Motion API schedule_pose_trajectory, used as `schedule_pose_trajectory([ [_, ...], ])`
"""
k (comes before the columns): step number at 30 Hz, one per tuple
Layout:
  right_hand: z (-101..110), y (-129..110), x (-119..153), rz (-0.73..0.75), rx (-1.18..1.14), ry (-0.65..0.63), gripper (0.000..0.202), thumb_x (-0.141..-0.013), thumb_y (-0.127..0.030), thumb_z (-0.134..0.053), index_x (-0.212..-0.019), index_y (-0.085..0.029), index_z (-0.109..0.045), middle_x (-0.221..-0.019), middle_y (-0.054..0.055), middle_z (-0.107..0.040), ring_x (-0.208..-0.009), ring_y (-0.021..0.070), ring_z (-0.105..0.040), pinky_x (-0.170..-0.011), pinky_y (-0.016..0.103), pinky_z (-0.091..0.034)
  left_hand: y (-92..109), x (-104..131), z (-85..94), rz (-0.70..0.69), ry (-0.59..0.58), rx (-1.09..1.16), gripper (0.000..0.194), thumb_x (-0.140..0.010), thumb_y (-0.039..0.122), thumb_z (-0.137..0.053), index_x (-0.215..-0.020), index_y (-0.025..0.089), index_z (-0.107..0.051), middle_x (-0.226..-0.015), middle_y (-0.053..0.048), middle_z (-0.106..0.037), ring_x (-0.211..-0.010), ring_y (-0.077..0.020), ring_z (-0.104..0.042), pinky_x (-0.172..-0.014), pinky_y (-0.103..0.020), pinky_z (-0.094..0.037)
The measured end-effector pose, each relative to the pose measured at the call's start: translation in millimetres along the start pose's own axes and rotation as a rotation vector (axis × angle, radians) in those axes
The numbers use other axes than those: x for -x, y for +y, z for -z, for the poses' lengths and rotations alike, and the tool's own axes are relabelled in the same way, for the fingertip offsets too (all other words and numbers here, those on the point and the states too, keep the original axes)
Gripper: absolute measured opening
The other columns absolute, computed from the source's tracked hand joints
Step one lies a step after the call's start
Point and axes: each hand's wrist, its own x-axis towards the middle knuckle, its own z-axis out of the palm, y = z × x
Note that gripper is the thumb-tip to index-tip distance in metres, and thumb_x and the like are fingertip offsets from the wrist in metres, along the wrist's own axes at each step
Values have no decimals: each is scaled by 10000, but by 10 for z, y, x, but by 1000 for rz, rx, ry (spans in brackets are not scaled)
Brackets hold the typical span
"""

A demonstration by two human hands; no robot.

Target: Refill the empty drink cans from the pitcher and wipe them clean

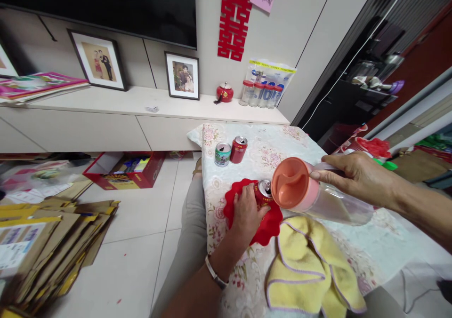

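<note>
My left hand point(246, 210) is wrapped round a red drink can point(262, 192) with an opened top. Under that can lies a red scalloped plate point(271, 231). My right hand point(353, 172) grips the handle of a clear plastic pitcher point(339, 205) with an orange-pink lid point(291, 184). The pitcher is tilted almost level, its lid end right beside the can's top. Some liquid seems to lie along the pitcher's lower side; whether any is flowing out cannot be made out. A folded yellow cloth point(303, 271) with purple edging is just below the pitcher.
A green-and-silver can point(222, 155) and another red can point(239, 149) stand farther back on the flowered tablecloth point(271, 141). Behind the table runs a white cabinet point(116, 106) with picture frames and jars. Flattened cardboard point(67, 242) and a red box point(123, 179) are on the floor at left.
</note>
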Motion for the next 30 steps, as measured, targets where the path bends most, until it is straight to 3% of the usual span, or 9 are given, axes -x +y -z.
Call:
schedule_pose_trajectory([
  [30,3,-17,-1,1,1,-1,674,-920,-854,-402,-665,-233,-461,-568,-29,-442,-549,140,-428,-570,306,-292,-10,2,-7,4,-8,-14,646,-753,240,-810,-1345,218,-550,-1290,-102,-659,-1277,-352,-614,-1099,-493,-482],
])
